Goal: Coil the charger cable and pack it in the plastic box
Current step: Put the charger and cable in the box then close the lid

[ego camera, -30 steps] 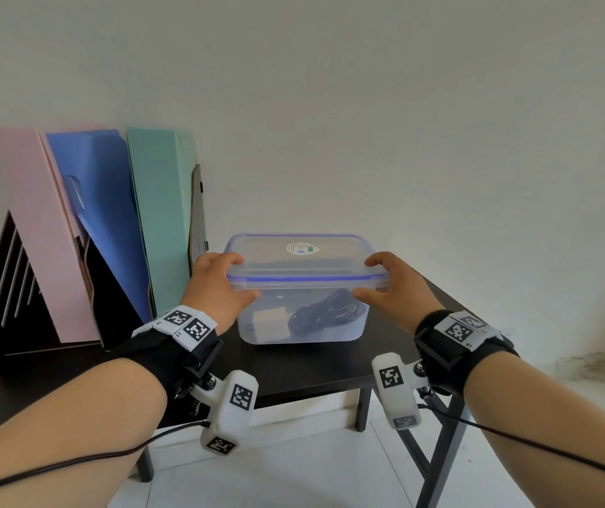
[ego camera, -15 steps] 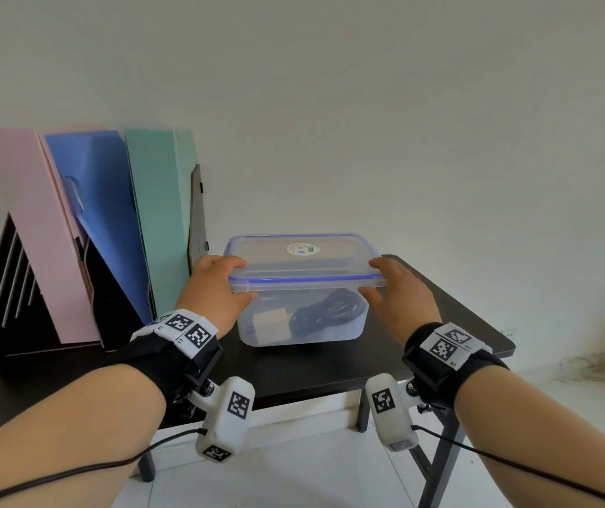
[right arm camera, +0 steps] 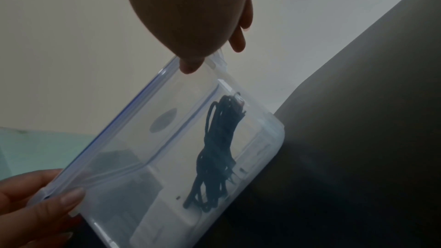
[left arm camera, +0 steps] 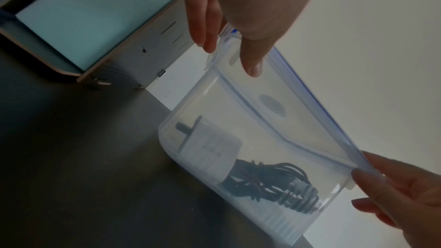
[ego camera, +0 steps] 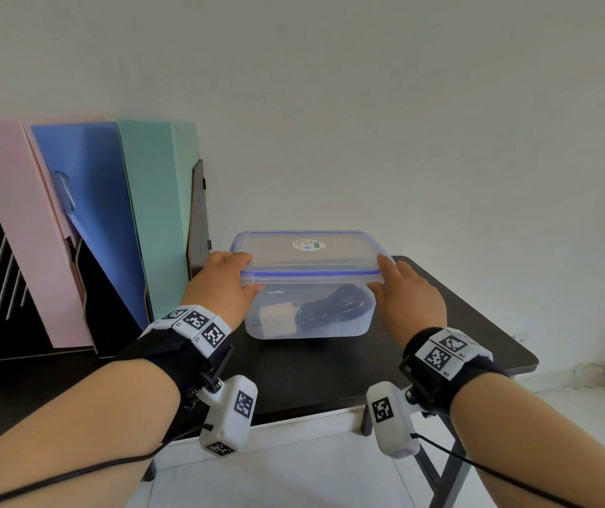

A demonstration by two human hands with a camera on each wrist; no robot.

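Clear rectangular plastic box (ego camera: 308, 317) stands on dark table (ego camera: 440, 335), lid (ego camera: 304, 256) on top. Inside: white charger plug (ego camera: 275, 317) at left, coiled black cable (ego camera: 334, 306) at right. Upright file holders (ego camera: 85, 221) left of box, against wall.

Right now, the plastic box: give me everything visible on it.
The plastic box is a clear, rounded rectangular tub standing upright on the dark table, beside the file holders. Its clear lid has a blue seal line and an oval sticker, and sits on top. Inside lie a white charger block and the coiled black cable. The left hand and right hand pinch the lid's two short ends.
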